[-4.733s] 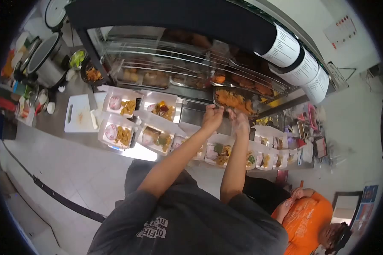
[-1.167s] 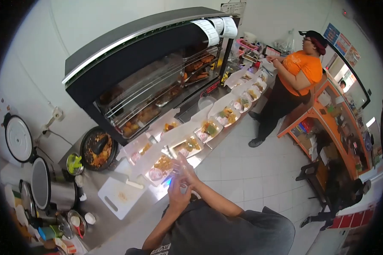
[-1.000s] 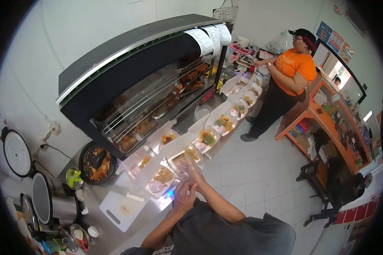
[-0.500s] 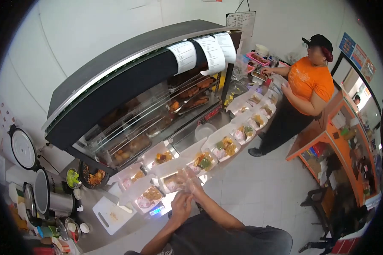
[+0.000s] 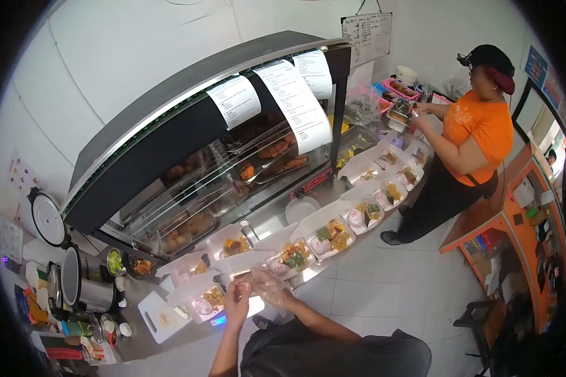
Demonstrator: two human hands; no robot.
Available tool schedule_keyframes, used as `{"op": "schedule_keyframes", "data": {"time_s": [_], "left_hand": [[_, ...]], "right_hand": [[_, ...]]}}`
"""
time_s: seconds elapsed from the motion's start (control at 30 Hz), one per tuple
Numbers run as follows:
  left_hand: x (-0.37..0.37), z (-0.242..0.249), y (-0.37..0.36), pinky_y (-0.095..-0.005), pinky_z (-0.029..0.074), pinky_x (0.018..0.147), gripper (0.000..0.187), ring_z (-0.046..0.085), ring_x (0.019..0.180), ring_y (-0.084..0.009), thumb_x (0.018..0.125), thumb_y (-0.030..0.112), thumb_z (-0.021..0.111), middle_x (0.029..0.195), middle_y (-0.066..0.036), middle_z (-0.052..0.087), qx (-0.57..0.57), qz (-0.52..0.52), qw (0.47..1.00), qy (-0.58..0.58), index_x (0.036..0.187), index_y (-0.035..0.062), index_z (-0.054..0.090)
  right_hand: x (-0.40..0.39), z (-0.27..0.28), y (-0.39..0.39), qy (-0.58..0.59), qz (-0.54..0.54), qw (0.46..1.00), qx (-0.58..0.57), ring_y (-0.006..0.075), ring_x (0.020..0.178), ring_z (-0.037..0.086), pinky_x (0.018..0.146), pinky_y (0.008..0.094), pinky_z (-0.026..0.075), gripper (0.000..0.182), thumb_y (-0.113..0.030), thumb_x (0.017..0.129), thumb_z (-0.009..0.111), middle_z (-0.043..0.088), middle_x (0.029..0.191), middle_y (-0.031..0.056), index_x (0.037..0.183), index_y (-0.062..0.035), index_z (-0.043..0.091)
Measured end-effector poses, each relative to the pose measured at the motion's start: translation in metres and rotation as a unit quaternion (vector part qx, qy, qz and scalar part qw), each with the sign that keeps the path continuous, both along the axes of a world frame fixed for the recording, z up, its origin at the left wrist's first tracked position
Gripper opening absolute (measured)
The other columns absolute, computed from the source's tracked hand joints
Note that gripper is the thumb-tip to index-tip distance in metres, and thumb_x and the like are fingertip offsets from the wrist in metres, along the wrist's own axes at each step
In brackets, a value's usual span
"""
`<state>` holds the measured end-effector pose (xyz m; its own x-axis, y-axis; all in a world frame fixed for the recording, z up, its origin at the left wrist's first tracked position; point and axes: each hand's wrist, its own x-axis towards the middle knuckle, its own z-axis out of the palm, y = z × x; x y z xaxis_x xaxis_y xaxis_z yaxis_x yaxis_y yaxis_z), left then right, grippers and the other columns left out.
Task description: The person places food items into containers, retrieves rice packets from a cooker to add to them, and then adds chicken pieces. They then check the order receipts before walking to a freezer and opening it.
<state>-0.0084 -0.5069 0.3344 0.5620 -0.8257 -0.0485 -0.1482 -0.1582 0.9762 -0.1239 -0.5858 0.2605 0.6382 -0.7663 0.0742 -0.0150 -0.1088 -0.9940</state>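
My right hand [image 5: 269,288] wears a clear plastic glove, and its fingers are blurred over the near edge of the counter. Beside it my left hand [image 5: 239,294] is raised with its fingers bent close to the glove; what they hold, if anything, is too small to tell. Both hands are in front of an open food box that they partly cover. Left of them stands an open white box [image 5: 209,303] with rice and brown food. To the right is a box with mixed food and greens [image 5: 294,256]. A lit blue display [image 5: 218,321] shows below the left box.
A glass warming cabinet [image 5: 188,144] with paper slips stands behind the row of boxes. At the left are a cutting board [image 5: 163,315] and a large cooker [image 5: 89,286]. A person in an orange shirt [image 5: 481,129] stands at the right end of the counter.
My left hand has moved left and up, and my gloved hand has shifted slightly left and down. The camera view has shifted. The person in orange has brought both hands together.
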Motion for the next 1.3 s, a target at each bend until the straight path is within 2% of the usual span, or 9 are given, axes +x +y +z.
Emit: {"op": "schedule_keyframes", "data": {"time_s": [0.2, 0.4, 0.87, 1.03, 1.1, 1.17, 1.23, 1.27, 1.3], "left_hand": [[0.018, 0.013, -0.001, -0.0218, 0.047, 0.073, 0.011, 0.059, 0.079, -0.0076, 0.089, 0.01, 0.065, 0.086, -0.001, 0.065, 0.071, -0.078, 0.989, 0.1, 0.097, 0.0025, 0.063], [0.013, 0.015, -0.005, -0.0215, 0.047, 0.071, 0.007, 0.059, 0.074, -0.0076, 0.088, 0.009, 0.066, 0.08, 0.0, 0.065, 0.086, -0.13, 0.986, 0.064, 0.091, 0.0031, 0.064], [0.004, 0.04, -0.066, -0.0251, 0.043, 0.059, 0.013, 0.053, 0.063, -0.0082, 0.086, 0.013, 0.066, 0.068, -0.004, 0.062, 0.096, -0.231, 0.945, -0.21, 0.087, 0.0003, 0.064], [-0.015, 0.114, -0.171, -0.0275, 0.047, 0.079, 0.031, 0.059, 0.09, -0.0121, 0.093, 0.023, 0.061, 0.103, -0.007, 0.064, -0.125, -0.207, 0.961, -0.137, 0.112, -0.0011, 0.057], [-0.035, 0.165, -0.217, -0.0282, 0.046, 0.086, 0.04, 0.057, 0.105, -0.0159, 0.095, 0.027, 0.057, 0.115, -0.01, 0.06, -0.221, -0.201, 0.951, 0.077, 0.123, -0.001, 0.052], [-0.055, 0.209, -0.255, -0.0285, 0.047, 0.088, 0.048, 0.056, 0.107, -0.0168, 0.092, 0.029, 0.062, 0.118, -0.014, 0.059, -0.257, -0.189, 0.944, 0.09, 0.124, -0.0034, 0.05], [-0.076, 0.231, -0.283, -0.0264, 0.047, 0.086, 0.048, 0.059, 0.102, -0.0165, 0.089, 0.029, 0.067, 0.112, -0.016, 0.062, -0.209, -0.169, 0.963, 0.005, 0.119, -0.0056, 0.052], [-0.08, 0.232, -0.291, -0.0253, 0.048, 0.083, 0.046, 0.06, 0.098, -0.0155, 0.088, 0.028, 0.069, 0.107, -0.015, 0.063, -0.205, -0.187, 0.961, -0.007, 0.114, -0.0061, 0.054], [-0.08, 0.231, -0.297, -0.0242, 0.048, 0.081, 0.043, 0.062, 0.093, -0.0144, 0.086, 0.027, 0.07, 0.102, -0.015, 0.065, -0.201, -0.206, 0.957, -0.02, 0.109, -0.0066, 0.056]], "right_hand": [[-0.02, 0.024, -0.003, 0.11, 0.054, 0.983, -0.135, 0.0351, 0.119, 0.052, 0.101, 0.042, 0.041, 0.061, -0.042, 0.09, 0.06, 0.05, 0.134, 0.0178, 0.137, -0.0063, 0.041], [-0.04, 0.045, -0.021, 0.133, 0.113, 0.982, -0.07, 0.036, 0.119, 0.051, 0.104, 0.0421, 0.037, 0.061, -0.044, 0.09, 0.059, 0.052, 0.132, 0.019, 0.135, -0.0047, 0.044], [-0.062, -0.015, -0.035, 0.037, 0.01, 0.97, -0.239, 0.0333, 0.116, 0.054, 0.097, 0.0404, 0.043, 0.043, -0.03, 0.093, 0.058, 0.056, 0.128, 0.0156, 0.129, -0.008, 0.051], [-0.078, -0.025, -0.04, -0.009, -0.003, 0.996, -0.088, 0.0324, 0.114, 0.055, 0.097, 0.0398, 0.043, 0.041, -0.032, 0.094, 0.056, 0.057, 0.127, 0.0152, 0.126, -0.0064, 0.054], [-0.092, -0.03, -0.045, -0.002, -0.031, 0.998, -0.057, 0.0322, 0.11, 0.058, 0.095, 0.039, 0.045, 0.043, -0.032, 0.094, 0.056, 0.058, 0.124, 0.0154, 0.128, -0.0053, 0.053], [-0.112, -0.034, -0.045, -0.014, -0.004, 1.0, 0.02, 0.0326, 0.107, 0.059, 0.093, 0.0388, 0.046, 0.042, -0.031, 0.095, 0.055, 0.058, 0.123, 0.015, 0.127, -0.0045, 0.053], [-0.139, -0.037, -0.039, 0.006, -0.086, 0.995, -0.046, 0.0202, 0.107, 0.057, 0.091, 0.0322, 0.047, 0.044, -0.024, 0.093, 0.061, 0.06, 0.119, 0.0152, 0.127, 0.0015, 0.052], [-0.147, -0.059, -0.038, 0.029, -0.074, 0.995, 0.06, 0.0207, 0.106, 0.059, 0.09, 0.0304, 0.047, 0.045, -0.023, 0.092, 0.061, 0.061, 0.118, 0.0134, 0.128, 0.0016, 0.051], [-0.168, -0.069, -0.032, 0.086, -0.057, 0.994, -0.03, 0.0209, 0.106, 0.059, 0.09, 0.0299, 0.048, 0.044, -0.024, 0.092, 0.061, 0.061, 0.118, 0.0131, 0.127, 0.0011, 0.051]]}}
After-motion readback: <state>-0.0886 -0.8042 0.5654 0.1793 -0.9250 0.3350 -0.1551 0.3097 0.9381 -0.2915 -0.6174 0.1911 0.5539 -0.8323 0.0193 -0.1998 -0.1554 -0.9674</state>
